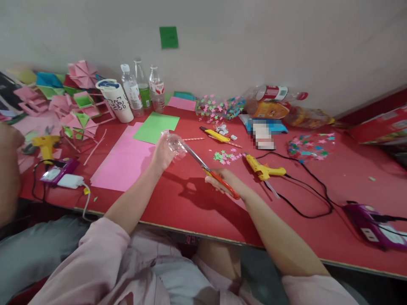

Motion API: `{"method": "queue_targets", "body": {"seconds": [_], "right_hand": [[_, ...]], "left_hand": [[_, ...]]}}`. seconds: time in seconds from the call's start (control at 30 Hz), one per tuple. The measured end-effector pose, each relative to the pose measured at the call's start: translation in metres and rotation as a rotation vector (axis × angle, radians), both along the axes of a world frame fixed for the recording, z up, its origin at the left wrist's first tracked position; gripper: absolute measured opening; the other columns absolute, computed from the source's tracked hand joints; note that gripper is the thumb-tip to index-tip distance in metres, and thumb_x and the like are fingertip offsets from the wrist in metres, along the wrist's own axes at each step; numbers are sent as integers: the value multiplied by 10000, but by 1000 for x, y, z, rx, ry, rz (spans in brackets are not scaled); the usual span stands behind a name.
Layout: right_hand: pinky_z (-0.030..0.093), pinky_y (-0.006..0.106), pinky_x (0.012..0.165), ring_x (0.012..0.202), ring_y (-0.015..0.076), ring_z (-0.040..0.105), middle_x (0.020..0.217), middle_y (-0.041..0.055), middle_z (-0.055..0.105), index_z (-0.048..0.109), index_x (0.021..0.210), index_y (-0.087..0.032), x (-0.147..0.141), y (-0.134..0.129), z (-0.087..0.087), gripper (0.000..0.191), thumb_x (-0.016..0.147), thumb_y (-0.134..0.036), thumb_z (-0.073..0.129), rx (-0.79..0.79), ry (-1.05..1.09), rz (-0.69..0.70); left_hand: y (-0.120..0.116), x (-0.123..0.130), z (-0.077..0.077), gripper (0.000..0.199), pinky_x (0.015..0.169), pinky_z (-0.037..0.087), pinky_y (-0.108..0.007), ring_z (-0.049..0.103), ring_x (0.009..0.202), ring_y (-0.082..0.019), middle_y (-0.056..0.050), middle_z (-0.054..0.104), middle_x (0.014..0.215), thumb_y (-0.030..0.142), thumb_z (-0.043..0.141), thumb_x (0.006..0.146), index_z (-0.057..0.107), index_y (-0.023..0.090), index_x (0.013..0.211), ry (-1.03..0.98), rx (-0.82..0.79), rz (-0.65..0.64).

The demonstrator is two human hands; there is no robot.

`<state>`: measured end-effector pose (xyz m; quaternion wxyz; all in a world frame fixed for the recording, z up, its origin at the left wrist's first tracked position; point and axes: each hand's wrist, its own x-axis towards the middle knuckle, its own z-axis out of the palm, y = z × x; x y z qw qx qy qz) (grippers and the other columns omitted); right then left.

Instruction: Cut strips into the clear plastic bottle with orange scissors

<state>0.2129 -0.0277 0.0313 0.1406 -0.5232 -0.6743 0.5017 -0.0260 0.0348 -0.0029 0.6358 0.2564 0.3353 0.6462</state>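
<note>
My left hand (161, 153) is closed around a clear piece of plastic bottle (177, 145), held up over the red table. Its outline is hard to make out against the table. My right hand (227, 184) grips the orange-handled scissors (224, 183), whose metal blades point up and left. The blade tips meet the plastic piece; whether they are cutting into it I cannot tell. Beneath my left hand lies pink paper (127, 163), with a green sheet (157, 128) overlapping it. Small paper stars (226, 156) are scattered beyond the scissors.
A yellow glue gun (263, 167) with a black cord lies right, near a purple power strip (375, 224). Upright bottles (157, 90) and a white cup (115, 101) stand at the back. Paper crafts (79, 127) fill the left, near another person's arm (9, 169). A yellow cutter (218, 135) lies mid-table.
</note>
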Motion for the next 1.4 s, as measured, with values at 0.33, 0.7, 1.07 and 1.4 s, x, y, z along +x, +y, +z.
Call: {"method": "queue_targets", "body": {"seconds": [0.33,0.7,1.07,1.4], "right_hand": [[346,257,452,412,117,463,473,-57,445,419,617,-239,-2,-11,4,612,714,-789,672,53,-179,59],[369,258,449,415,119,464,478,-60,436,459,666,-235,-3,-14,-3,584,724,-784,648,-26,-146,36],[356,262,441,416,111,437,506,-59,417,397,654,-246,-3,-19,-5,600,734,-787,646,-22,-103,39],[322,256,436,413,107,422,488,-65,412,392,665,-246,-3,-22,-2,613,711,-780,689,-56,-90,9]], "left_hand": [[4,-4,-3,262,854,559,-288,704,849,-134,-32,741,889,473,624,907,676,227,832,-24,68,114],[3,-9,-2,261,828,542,-282,683,780,-125,-13,720,822,471,636,895,651,223,819,-30,70,186],[-8,4,3,297,908,546,-335,705,894,-160,-23,706,885,518,693,848,638,228,868,59,105,147],[-12,9,2,347,917,548,-354,710,978,-206,-43,721,913,546,735,805,641,224,895,89,117,146]]}}
